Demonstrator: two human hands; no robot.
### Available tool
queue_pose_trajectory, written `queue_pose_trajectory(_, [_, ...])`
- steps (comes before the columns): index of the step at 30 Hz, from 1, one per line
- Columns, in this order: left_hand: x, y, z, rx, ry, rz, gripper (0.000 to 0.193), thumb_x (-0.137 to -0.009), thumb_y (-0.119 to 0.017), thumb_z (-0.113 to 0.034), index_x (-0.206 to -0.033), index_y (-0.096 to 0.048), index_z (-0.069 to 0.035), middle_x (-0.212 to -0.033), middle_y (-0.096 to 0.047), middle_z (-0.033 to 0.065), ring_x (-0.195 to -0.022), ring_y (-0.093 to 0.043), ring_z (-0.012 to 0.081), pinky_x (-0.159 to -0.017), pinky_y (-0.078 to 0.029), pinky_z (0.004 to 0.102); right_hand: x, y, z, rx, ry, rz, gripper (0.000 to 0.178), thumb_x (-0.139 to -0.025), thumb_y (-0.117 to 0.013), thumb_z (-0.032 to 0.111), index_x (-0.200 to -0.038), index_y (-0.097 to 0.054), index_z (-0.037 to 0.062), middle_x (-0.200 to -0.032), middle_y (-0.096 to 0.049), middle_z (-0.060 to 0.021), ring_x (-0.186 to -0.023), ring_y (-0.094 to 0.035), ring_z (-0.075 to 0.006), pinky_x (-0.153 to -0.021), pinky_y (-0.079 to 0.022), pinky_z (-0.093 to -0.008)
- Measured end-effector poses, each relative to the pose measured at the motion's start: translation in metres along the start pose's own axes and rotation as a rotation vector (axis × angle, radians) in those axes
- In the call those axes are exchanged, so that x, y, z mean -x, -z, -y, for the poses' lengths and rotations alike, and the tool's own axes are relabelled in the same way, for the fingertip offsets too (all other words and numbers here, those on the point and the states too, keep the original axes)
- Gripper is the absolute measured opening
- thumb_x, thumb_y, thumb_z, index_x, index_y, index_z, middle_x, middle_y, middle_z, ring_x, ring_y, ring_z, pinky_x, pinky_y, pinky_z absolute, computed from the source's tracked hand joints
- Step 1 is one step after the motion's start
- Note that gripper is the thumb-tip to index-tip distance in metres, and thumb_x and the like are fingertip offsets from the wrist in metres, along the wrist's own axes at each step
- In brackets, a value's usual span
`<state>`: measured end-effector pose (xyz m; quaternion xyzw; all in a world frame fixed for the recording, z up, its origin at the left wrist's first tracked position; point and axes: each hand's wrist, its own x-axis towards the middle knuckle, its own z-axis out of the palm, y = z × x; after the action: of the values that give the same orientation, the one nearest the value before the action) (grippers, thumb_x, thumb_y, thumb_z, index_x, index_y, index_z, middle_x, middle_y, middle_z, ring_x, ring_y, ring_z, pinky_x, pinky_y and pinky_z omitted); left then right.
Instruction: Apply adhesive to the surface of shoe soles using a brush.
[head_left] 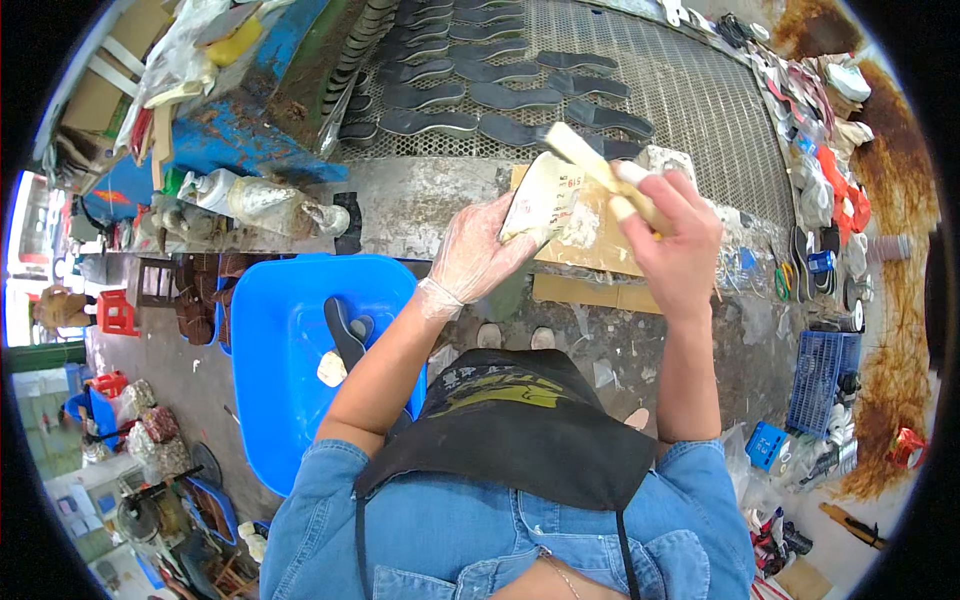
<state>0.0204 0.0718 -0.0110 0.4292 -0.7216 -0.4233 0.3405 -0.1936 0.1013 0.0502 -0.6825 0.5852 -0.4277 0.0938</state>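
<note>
The gloved left hand [468, 250] has its fingers wrapped around a white insole [542, 200] above the cardboard [602, 240] on the desk [405, 215]. The right hand [675, 230] grips a brush [583, 158] near the insole's upper edge.

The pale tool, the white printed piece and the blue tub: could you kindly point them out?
Pale tool [578, 151], head view: its upper part.
White printed piece [541, 196], head view: its face.
Blue tub [275, 365], head view: bare inside, leftward.
</note>
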Motion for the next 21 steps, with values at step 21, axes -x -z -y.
queue_pose_trajectory(21, [0.018,0.02,-0.003,0.067,0.012,-0.171,0.036,-0.079,-0.066,-0.017,-0.11,-0.064,0.0,-0.097,-0.07,0.0138,-0.088,-0.068,0.0219,-0.079,-0.052,0.0341,-0.005,-0.025,0.039,0.05,0.166,-0.06,0.023,-0.074,-0.069,0.008,-0.097,-0.068,0.01,-0.081,-0.059,-0.0071,-0.069,-0.061,-0.0249,-0.059,-0.047,-0.0369])
